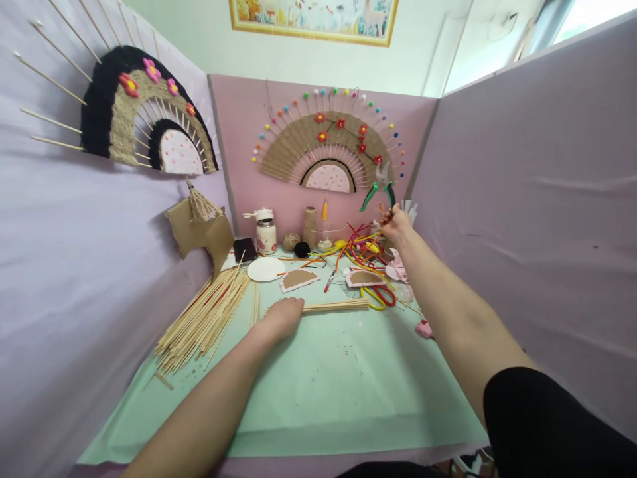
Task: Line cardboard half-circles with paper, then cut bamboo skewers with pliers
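Note:
My left hand [284,317] is closed around a small bundle of thin wooden sticks [338,306], which lies sideways on the green tabletop [338,372]. Raised at the right, my right hand [394,222] grips green-handled pliers [383,189] low on their handles. The pliers point upward with their handles spread, in front of the fan decoration [298,143] on the back panel. Behind the bundle lie two half-round cardboard pieces [300,279] [367,278] with pink edging.
A large pile of sticks [204,322] covers the left of the table. Farther back are a white disc [266,269], a white jar [267,236], a twine cone [309,226] and tangled coloured stems [358,249]. A pink clip [424,328] lies at the right edge. Panels stand on three sides.

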`<state>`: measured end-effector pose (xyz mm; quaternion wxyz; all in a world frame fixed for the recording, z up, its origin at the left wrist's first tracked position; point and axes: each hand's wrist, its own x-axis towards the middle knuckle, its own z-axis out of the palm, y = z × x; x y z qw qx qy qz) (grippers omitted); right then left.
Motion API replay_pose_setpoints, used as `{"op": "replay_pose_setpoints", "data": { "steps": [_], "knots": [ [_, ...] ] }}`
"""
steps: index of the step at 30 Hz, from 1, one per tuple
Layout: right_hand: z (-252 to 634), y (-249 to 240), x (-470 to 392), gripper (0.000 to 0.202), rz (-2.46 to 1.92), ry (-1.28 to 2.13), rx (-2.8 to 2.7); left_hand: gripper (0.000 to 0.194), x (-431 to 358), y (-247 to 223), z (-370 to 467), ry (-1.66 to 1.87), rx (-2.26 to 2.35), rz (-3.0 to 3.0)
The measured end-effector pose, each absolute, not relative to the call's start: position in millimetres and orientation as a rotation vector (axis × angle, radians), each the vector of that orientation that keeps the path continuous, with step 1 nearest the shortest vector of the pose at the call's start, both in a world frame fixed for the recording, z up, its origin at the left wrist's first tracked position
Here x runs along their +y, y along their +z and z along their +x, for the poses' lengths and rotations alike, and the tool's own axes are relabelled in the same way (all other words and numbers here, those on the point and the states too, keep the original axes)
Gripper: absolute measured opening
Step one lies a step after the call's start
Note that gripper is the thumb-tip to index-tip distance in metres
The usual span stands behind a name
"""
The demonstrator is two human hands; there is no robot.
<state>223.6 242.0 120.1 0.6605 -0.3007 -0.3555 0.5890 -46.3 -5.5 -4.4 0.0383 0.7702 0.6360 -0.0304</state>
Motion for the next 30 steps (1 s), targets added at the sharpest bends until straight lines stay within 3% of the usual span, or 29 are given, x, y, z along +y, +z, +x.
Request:
{"op": "replay_pose_setpoints", "data": {
  "steps": [6,13,17,22,30],
  "knots": [
    [212,107,172,0.037,-0.404,1.536,-0.789,0.024,-9,-1,-44,-0.081,1.959,2.359],
    [195,47,90,0.027,-0.315,1.826,-0.781,0.024,-12,5,-41,-0.048,2.0,2.344],
    [185,21,72,0.024,-0.293,1.951,-0.658,0.039,-7,11,-44,0.44,1.91,2.232],
    [172,5,60,0.024,-0.38,2.149,-0.612,0.033,1,18,-44,1.259,1.716,1.754],
    [159,2,40,0.027,-0.41,2.201,-0.96,0.03,2,15,-31,1.362,1.128,1.297]
  ]
}}
